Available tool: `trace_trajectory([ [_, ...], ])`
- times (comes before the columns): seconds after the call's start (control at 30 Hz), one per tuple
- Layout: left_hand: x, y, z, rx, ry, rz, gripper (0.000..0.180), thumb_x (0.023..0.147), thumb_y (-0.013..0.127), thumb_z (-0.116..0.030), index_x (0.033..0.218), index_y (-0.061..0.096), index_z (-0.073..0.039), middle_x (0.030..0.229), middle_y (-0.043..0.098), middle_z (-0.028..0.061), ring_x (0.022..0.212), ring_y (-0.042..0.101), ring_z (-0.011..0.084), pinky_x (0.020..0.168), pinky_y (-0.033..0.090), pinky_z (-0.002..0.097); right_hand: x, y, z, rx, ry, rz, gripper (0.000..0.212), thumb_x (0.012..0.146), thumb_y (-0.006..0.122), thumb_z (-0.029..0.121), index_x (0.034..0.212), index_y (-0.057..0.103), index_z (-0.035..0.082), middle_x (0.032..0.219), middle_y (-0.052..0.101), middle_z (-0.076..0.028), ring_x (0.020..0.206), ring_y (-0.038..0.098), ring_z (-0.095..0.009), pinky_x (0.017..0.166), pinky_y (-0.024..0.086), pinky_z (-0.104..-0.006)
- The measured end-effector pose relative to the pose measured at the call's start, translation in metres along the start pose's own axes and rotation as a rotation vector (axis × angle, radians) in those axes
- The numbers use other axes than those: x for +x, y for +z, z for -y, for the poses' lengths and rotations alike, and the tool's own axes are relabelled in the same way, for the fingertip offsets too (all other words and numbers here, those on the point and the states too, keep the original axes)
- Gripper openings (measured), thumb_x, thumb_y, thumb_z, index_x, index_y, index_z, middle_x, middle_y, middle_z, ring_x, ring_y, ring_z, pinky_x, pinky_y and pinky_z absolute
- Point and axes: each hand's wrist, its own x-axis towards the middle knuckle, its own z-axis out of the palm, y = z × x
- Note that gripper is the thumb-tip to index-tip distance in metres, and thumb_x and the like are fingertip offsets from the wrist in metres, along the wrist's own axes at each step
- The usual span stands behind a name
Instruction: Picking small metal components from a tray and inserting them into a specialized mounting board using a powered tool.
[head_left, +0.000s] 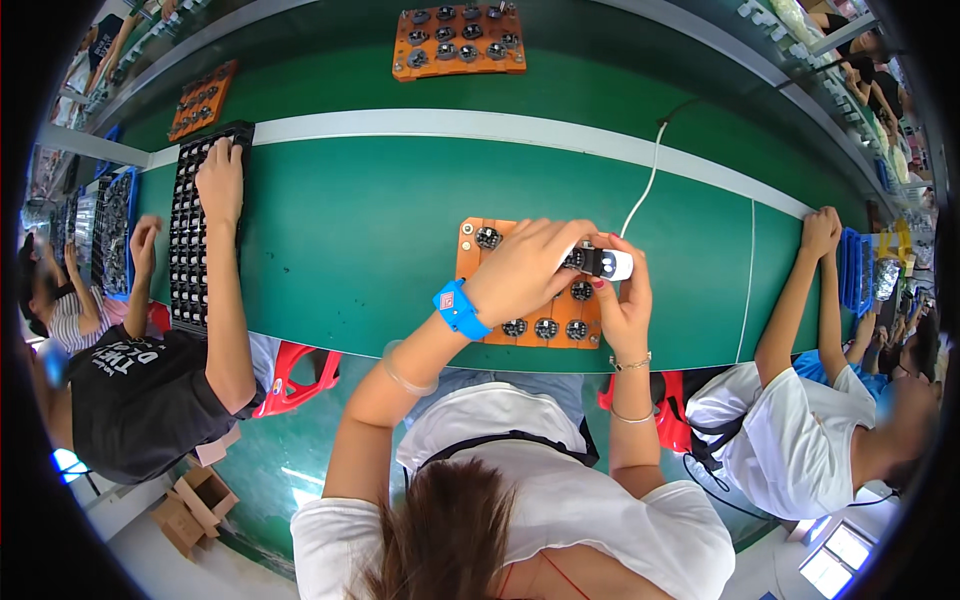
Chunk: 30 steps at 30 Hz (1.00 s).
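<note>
A small device with a rounded white end and a black section is held above an orange fixture board. My right hand pinches the white end between thumb and fingers. My left hand reaches across from the left, its fingertips closed at the black section; its fingers partly hide what they grip. Round dark components with shiny parts, such as one at the lower row, sit in the board. My left forearm and hand cover the board's middle. Just behind my hands, a white cable rises from the device area.
On the green conveyor beyond the white rail are two more orange boards, one central and one farther left. At left, a co-worker's hand touches a black gridded tray. Another co-worker's hands rest at the table's right end.
</note>
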Motion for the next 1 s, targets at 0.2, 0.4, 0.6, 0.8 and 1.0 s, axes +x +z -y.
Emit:
trace_trajectory([
  [0.2, 0.001, -0.002, 0.005, -0.007, -0.046, 0.011, 0.044, 0.074, 0.071, -0.009, 0.113, 0.051, -0.007, 0.099, 0.062, 0.0073, 0.093, 0.058, 0.0287, 0.083, 0.043, 0.0386, -0.004, 0.003, 0.001, 0.11, 0.082, -0.02, 0.042, 0.092, 0.058, 0.013, 0.129, 0.043, 0.001, 0.121, 0.056, -0.014, 0.113, 0.052, -0.021, 0.099, 0.038, -0.0346],
  [0.4, 0.011, 0.017, 0.023, 0.327, 0.063, 0.014, 0.046, 0.071, 0.072, -0.011, 0.113, 0.052, -0.01, 0.093, 0.063, 0.0037, 0.089, 0.054, 0.0225, 0.081, 0.037, 0.0351, -0.005, -0.009, 0.001, 0.195, 0.096, -0.228, 0.045, 0.096, 0.053, 0.02, 0.134, 0.038, 0.001, 0.123, 0.055, -0.016, 0.113, 0.052, -0.02, 0.1, 0.038, -0.034],
  [0.6, 0.017, 0.021, 0.029, 0.177, 0.114, -0.013, 0.042, 0.073, 0.069, -0.009, 0.111, 0.05, -0.009, 0.08, 0.062, 0.0056, 0.085, 0.058, 0.0236, 0.08, 0.037, 0.036, -0.003, -0.011, -0.005, 0.175, 0.129, -0.198, 0.045, 0.094, 0.054, 0.014, 0.134, 0.038, 0.001, 0.124, 0.054, -0.015, 0.115, 0.051, -0.02, 0.101, 0.037, -0.0338],
  [0.8, 0.015, 0.01, 0.02, -0.023, 0.002, 0.071, 0.045, 0.077, 0.07, -0.012, 0.116, 0.047, -0.01, 0.091, 0.067, 0.0041, 0.081, 0.063, 0.0221, 0.082, 0.037, 0.0354, -0.005, 0.007, -0.012, 0.111, 0.09, -0.107, 0.045, 0.093, 0.054, 0.01, 0.134, 0.037, 0.001, 0.127, 0.052, -0.015, 0.12, 0.048, -0.022, 0.103, 0.035, -0.0357],
  [1.0, 0.013, 0.005, 0.027, 0.186, 0.042, 0.02, 0.051, 0.075, 0.071, -0.015, 0.12, 0.046, -0.011, 0.088, 0.067, 0.003, 0.085, 0.06, 0.0224, 0.085, 0.037, 0.0358, -0.005, 0.018, -0.002, 0.237, 0.149, -0.232, 0.046, 0.095, 0.051, 0.013, 0.136, 0.034, 0.002, 0.127, 0.051, -0.016, 0.12, 0.047, -0.022, 0.104, 0.034, -0.0361],
])
